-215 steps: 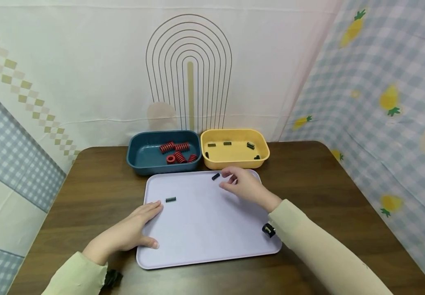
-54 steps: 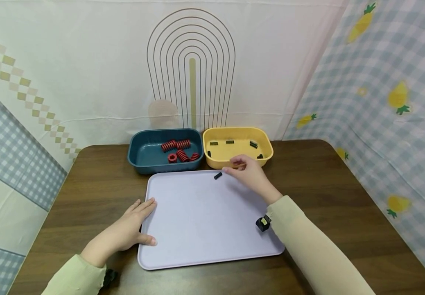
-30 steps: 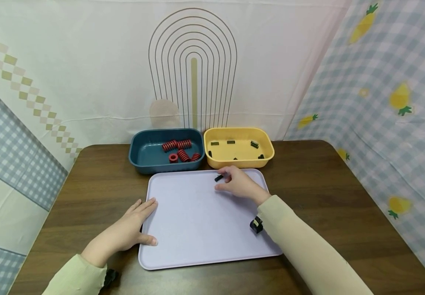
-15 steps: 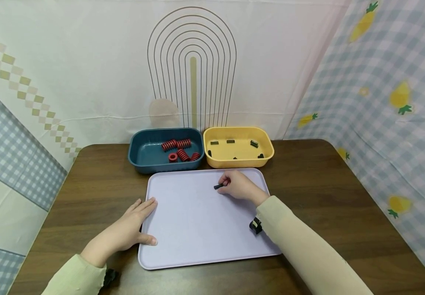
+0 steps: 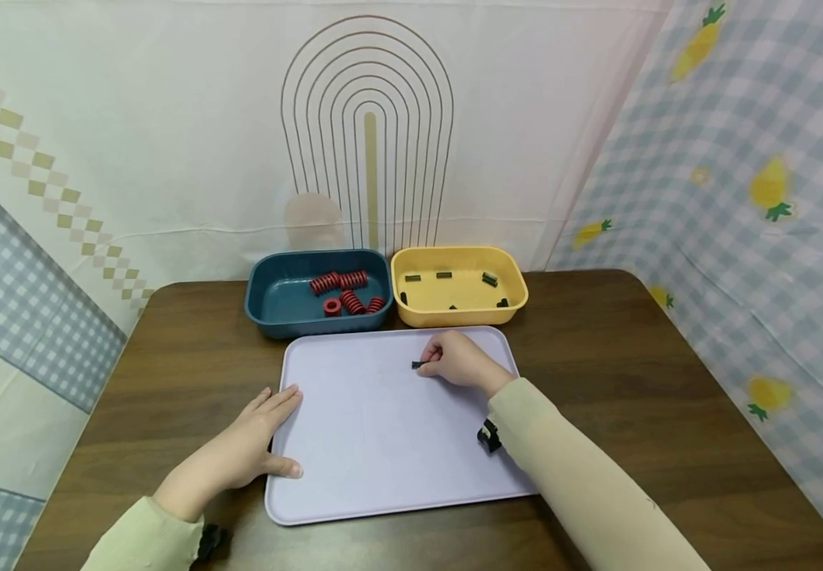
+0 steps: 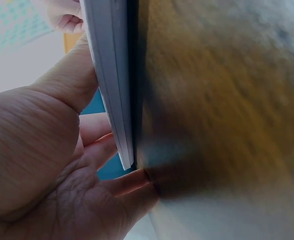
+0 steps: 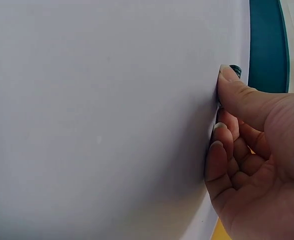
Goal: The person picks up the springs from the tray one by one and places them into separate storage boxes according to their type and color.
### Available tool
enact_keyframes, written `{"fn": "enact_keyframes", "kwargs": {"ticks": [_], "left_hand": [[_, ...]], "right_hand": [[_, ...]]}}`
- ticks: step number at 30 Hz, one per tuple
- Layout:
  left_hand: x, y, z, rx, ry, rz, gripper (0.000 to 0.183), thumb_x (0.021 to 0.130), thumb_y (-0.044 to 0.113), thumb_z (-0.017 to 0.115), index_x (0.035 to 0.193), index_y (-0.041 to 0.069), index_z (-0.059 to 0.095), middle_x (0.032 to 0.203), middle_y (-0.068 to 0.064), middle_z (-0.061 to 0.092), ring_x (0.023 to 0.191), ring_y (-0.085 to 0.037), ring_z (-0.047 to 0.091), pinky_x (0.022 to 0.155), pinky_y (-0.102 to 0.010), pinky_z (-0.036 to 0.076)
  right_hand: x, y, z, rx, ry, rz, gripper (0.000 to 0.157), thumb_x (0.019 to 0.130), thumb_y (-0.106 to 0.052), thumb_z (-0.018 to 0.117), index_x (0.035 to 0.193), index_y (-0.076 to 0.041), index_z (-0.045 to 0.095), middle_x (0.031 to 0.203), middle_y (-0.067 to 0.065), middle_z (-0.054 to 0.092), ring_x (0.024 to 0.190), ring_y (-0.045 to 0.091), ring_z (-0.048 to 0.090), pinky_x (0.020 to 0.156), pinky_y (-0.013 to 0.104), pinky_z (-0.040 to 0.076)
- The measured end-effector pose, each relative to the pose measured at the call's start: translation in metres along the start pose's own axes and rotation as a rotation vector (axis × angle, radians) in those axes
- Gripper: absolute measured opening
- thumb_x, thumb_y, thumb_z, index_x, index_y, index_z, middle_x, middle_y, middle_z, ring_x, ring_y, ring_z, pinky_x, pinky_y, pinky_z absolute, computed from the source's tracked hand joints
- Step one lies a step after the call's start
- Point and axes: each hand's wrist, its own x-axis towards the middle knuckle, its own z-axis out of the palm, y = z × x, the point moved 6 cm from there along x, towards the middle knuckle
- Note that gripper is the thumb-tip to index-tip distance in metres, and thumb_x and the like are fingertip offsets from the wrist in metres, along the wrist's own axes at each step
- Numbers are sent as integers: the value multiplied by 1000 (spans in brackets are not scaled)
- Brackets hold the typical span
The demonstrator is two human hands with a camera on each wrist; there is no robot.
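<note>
Over the back part of a pale lilac tray (image 5: 361, 444), my right hand (image 5: 454, 361) pinches a small dark green spring (image 5: 416, 365) between thumb and fingers. One end of the spring (image 7: 236, 70) pokes out past the thumb in the right wrist view; the rest is hidden. My left hand (image 5: 250, 444) rests on the tray's left edge with fingers spread. In the left wrist view the thumb lies over the tray rim (image 6: 106, 75) and two fingertips reach down by the wooden table (image 6: 212, 110).
Behind the tray stand a dark teal bin (image 5: 269, 305) with several thick red springs (image 5: 350, 301) and a yellow bin (image 5: 454, 319) with several small dark green springs (image 5: 443, 275). Patterned cloth (image 5: 197, 119) hangs behind and beside the table.
A spring left the tray's left side, and one more now lies in the yellow bin. My right hand then took the last spring near the tray's back edge and drew it slightly forward. My left hand stayed.
</note>
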Motion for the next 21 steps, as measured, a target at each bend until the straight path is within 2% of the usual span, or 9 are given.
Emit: {"fn": "enact_keyframes", "kwargs": {"ticks": [7, 12, 16, 21], "left_hand": [[0, -2, 0, 14, 8, 1, 103, 69, 45, 83, 145, -6, 36, 152, -23, 29, 136, -55, 16, 107, -64, 22], [1, 1, -1, 7, 8, 4, 103, 69, 45, 82, 145, -6, 36, 152, -23, 29, 136, -55, 16, 107, -64, 22], [1, 4, -2, 7, 0, 3, 102, 69, 45, 82, 145, -6, 36, 152, -24, 30, 136, -55, 16, 107, -64, 23], [1, 3, 0, 17, -5, -8, 102, 69, 44, 83, 145, -6, 36, 152, -23, 30, 136, -54, 17, 107, -63, 22]], "right_hand": [[2, 2, 3, 16, -1, -8, 16, 81, -20, 80, 81, -12, 66, 75, -1, 60, 74, 14, 54, 72, 29, 45], [-2, 3, 1, -1, 6, -25, 14, 85, -24, 76, 82, -15, 65, 78, -2, 60, 75, 13, 54, 71, 29, 45], [-10, -6, -19, 19, 60, -76, 11, 90, -24, 71, 86, -15, 66, 82, -2, 61, 76, 14, 55, 70, 30, 47], [-10, -5, -60, 87, 214, -100, 14, 93, -26, 66, 95, -13, 65, 88, 2, 62, 80, 17, 56, 69, 32, 49]]}}
